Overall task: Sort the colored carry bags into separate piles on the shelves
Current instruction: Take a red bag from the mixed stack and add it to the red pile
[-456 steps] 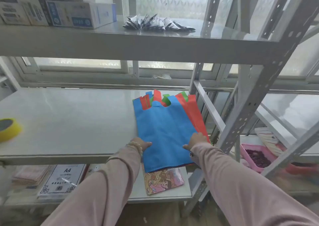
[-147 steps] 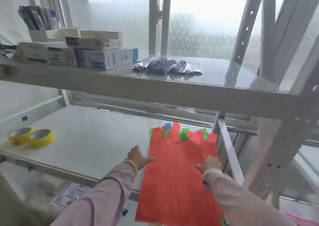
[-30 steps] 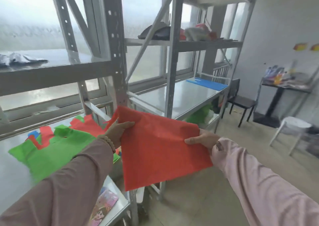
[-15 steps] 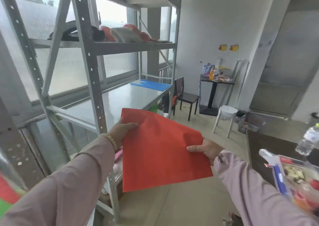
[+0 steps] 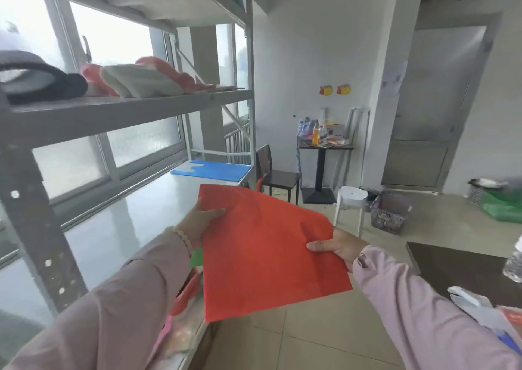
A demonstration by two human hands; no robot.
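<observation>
I hold a flat red carry bag [image 5: 265,251] in the air with both hands, beside the front edge of a grey metal shelf [image 5: 135,217]. My left hand [image 5: 202,220] pinches its upper left edge. My right hand [image 5: 336,246] grips its right edge, thumb on top. A blue carry bag [image 5: 217,169] lies flat at the far end of that same shelf. A bit of green shows under the red bag's left edge, at the shelf's front.
The shelf above [image 5: 127,107] holds folded cloths and a dark round item. Beyond the rack stand a dark chair [image 5: 279,176], a small black table [image 5: 323,146] with bottles, a white stool [image 5: 351,197] and a wire basket [image 5: 391,213]. A dark table [image 5: 457,268] is at right.
My view has swung further right along the rack. The red bag stays in both hands and now sits closer to the shelf with the blue bag.
</observation>
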